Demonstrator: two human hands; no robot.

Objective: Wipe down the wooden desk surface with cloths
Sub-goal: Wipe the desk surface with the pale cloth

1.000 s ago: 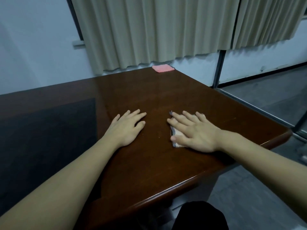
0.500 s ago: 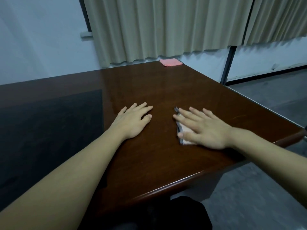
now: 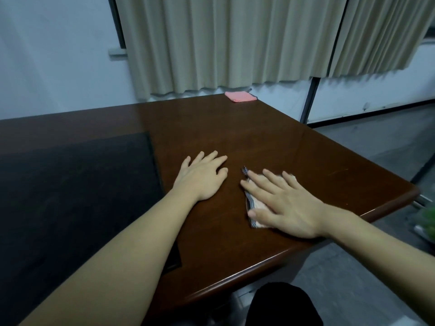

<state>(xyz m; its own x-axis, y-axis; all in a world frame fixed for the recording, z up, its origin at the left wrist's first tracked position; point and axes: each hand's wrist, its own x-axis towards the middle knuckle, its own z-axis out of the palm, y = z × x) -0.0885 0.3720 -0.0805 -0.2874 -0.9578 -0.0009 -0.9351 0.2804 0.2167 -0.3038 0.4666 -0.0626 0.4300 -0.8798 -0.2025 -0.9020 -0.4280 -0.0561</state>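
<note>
In the head view, a folded pale cloth with a dark striped edge (image 3: 253, 204) lies on the glossy dark-brown wooden bench (image 3: 270, 137), its long axis running away from the bench's near edge. The right hand (image 3: 284, 203) presses flat on it, fingers straight and spread, covering most of it. The left hand (image 3: 203, 178) rests flat on the bench, just left of the cloth. A folded pink cloth (image 3: 240, 96) sits at the bench's far edge. Both hands rest as before.

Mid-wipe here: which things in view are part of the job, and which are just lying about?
Job: wooden desk; light cloth under the flat right hand; pink cloth at the far corner; left hand resting flat.

Lying about: dark desk mat; curtains.
</note>
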